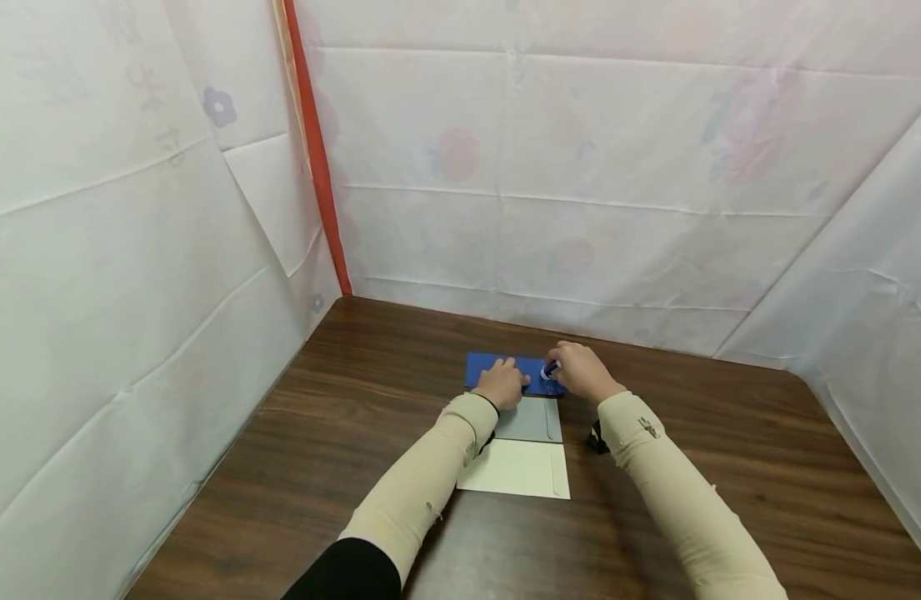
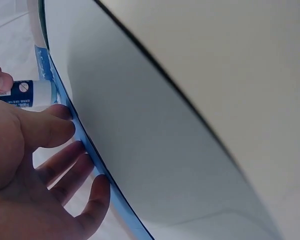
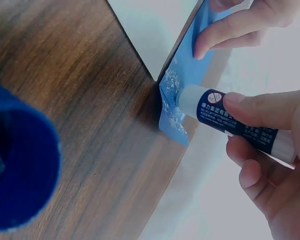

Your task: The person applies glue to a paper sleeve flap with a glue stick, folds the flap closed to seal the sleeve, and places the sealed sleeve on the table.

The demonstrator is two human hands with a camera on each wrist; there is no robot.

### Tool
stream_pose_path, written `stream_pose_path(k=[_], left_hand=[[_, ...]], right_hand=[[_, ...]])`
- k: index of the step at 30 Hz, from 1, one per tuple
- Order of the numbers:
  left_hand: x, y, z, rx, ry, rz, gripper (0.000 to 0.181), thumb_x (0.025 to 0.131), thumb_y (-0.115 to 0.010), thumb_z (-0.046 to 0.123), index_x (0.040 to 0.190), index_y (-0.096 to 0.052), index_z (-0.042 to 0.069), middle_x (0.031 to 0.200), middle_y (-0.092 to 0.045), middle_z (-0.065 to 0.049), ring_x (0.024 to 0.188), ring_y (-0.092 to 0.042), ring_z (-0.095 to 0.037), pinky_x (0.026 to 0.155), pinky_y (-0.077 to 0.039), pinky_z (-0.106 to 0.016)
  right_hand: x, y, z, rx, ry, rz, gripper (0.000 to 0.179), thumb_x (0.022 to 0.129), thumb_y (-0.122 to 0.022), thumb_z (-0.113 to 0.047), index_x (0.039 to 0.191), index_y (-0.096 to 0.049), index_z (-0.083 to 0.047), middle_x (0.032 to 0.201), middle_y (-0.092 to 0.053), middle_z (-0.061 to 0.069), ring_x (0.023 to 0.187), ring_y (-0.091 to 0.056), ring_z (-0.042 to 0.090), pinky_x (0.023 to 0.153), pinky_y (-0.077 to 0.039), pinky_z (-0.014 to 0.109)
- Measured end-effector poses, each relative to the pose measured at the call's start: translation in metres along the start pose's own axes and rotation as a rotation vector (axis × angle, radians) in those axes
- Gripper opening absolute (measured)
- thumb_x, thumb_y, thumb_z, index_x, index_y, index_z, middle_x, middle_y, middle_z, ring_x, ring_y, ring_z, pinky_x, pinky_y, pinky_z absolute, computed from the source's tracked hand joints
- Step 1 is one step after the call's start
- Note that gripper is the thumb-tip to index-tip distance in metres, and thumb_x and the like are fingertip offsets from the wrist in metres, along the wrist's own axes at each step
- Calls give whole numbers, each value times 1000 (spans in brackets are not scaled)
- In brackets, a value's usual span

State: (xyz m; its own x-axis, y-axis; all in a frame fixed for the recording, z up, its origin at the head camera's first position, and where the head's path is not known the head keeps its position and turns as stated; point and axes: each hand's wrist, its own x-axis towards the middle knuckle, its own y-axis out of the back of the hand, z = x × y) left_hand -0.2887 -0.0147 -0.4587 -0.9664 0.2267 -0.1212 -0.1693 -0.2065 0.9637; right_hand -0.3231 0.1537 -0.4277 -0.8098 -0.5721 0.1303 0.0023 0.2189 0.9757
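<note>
My right hand (image 1: 583, 372) grips a glue stick (image 3: 235, 117), dark blue with white ends. Its tip touches the flap end of a blue envelope (image 1: 478, 363), where whitish glue smears (image 3: 172, 80) show. On the same envelope rests my left hand (image 1: 503, 384), fingertips pressing beside the glue stick. The left wrist view shows those fingers (image 2: 101, 197) loosely bent along the blue edge. Directly below the blue envelope lies a grey envelope (image 1: 538, 419), partly covered by my left hand and wrist.
A cream envelope (image 1: 513, 468) lies nearest me under the left forearm. A hollow blue round thing (image 3: 40, 165) looms at the left of the right wrist view. White sheeting (image 1: 580, 167) walls in the brown wooden table (image 1: 340, 433) at the back and sides.
</note>
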Motion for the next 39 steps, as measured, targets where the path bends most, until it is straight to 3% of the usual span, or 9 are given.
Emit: stream_pose_path(k=[6, 11, 15, 23, 31, 35, 39], left_hand=[[0, 4, 0, 9, 5, 20, 32, 103, -48, 29, 127, -67, 21, 136, -51, -3, 124, -47, -22, 100, -46, -47], [1, 3, 1, 19, 7, 16, 34, 104, -44, 31, 129, -65, 24, 135, -52, -2, 122, -48, -21, 99, -47, -46], [-1, 3, 4, 29, 17, 12, 32, 103, -48, 29, 131, -63, 26, 136, -51, 0, 123, -47, -20, 98, -47, -44], [-2, 3, 9, 16, 16, 19, 33, 104, -43, 29, 129, -65, 23, 140, -49, 0, 125, -45, -20, 101, -45, -45], [-5, 5, 15, 40, 12, 18, 35, 105, -42, 30, 130, -64, 22, 140, -49, -1, 125, -46, -20, 101, -45, -44], [-5, 4, 18, 40, 3, 22, 36, 105, -39, 32, 127, -66, 21, 141, -50, -2, 125, -46, -21, 101, -45, -46], [-2, 2, 19, 36, 22, 21, 38, 106, -36, 34, 124, -68, 22, 142, -49, 0, 127, -45, -21, 103, -43, -47]], right_hand=[[-6, 7, -2, 44, 24, -37, 19, 85, -69, -2, 103, -74, -5, 107, -69, 11, 94, -66, 29, 81, -55, 43], [-10, 12, -4, 38, 24, -94, 19, 85, -70, -2, 103, -75, -6, 108, -68, 10, 98, -66, 29, 85, -54, 44], [-11, 18, -3, 60, 36, -128, 19, 85, -71, -4, 104, -75, -6, 106, -69, 10, 97, -66, 29, 84, -54, 44], [-6, 23, 6, 108, -26, -21, 19, 87, -71, -8, 106, -74, -4, 106, -71, 14, 92, -67, 28, 79, -55, 44], [2, 6, 11, 61, -131, 98, 24, 87, -71, -9, 110, -72, -3, 110, -68, 18, 97, -65, 34, 83, -54, 48], [2, 1, 13, 38, -150, 110, 24, 87, -72, -8, 110, -72, -2, 109, -67, 18, 99, -65, 35, 84, -54, 48], [2, 3, 13, 29, -113, 86, 22, 86, -72, -7, 107, -72, -2, 107, -68, 17, 97, -65, 34, 83, -54, 47]])
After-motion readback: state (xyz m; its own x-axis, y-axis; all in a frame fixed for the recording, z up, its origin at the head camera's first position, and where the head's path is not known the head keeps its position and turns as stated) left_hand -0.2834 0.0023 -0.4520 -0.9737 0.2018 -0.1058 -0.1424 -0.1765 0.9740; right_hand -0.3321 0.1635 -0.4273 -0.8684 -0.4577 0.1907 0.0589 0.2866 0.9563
